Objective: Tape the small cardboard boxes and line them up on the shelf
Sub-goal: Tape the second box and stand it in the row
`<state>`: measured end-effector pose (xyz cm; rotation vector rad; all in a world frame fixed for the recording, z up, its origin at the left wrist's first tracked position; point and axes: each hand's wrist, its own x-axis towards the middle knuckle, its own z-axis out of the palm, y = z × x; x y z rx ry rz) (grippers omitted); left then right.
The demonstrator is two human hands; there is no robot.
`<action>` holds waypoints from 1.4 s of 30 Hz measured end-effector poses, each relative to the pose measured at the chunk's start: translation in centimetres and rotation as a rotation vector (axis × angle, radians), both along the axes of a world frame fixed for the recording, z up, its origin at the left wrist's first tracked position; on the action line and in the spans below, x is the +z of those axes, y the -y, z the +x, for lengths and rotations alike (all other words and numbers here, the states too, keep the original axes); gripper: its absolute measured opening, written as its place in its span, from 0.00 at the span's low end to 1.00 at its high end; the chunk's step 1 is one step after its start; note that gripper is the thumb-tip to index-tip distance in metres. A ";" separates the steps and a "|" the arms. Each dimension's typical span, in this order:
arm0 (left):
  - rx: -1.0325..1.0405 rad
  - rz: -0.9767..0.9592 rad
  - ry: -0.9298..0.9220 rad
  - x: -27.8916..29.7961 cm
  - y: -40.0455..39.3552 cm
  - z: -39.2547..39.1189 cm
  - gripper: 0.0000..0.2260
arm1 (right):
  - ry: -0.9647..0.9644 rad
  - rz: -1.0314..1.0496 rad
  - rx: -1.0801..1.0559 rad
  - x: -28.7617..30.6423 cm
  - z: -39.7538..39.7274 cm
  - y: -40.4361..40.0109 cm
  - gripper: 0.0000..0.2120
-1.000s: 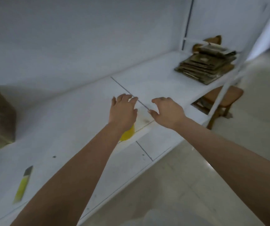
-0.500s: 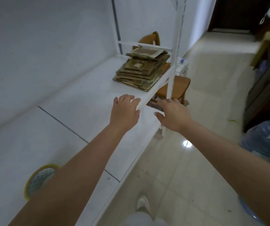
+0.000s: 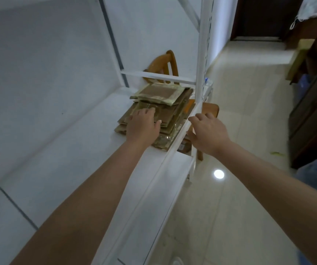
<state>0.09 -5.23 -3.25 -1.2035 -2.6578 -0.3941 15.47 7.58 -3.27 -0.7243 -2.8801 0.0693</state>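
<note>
Left hand (image 3: 143, 126) flat, fingers loose on flattened-box stack (image 3: 161, 109) to grab one; right hand (image 3: 207, 133) loosely curled, empty, by shelf edge (image 3: 174, 148).

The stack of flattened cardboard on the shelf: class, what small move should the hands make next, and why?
Probably lift the top sheet off the stack of flattened cardboard. The left hand already lies on the stack, the right hand hovers open at the shelf edge beside it, and no made-up box is in view to tape.
</note>
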 end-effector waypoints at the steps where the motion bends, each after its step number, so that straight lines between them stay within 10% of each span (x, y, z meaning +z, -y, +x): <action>1: 0.010 0.011 0.024 -0.2 -0.8 -0.4 0.22 | 0.009 0.003 -0.005 -0.2 -0.5 -0.7 0.20; 21: 0.666 0.602 0.647 -0.2 -11.8 -4.1 0.44 | -0.025 -0.017 0.196 -1.6 -4.0 -13.6 0.20; 32: 0.800 1.073 0.818 0.8 -11.1 -3.1 0.10 | -0.007 -0.040 0.324 -3.0 -4.6 -16.1 0.19; 42: 0.502 1.234 0.744 3.1 1.3 1.2 0.13 | -0.361 -0.477 0.246 1.1 -8.3 -12.4 0.19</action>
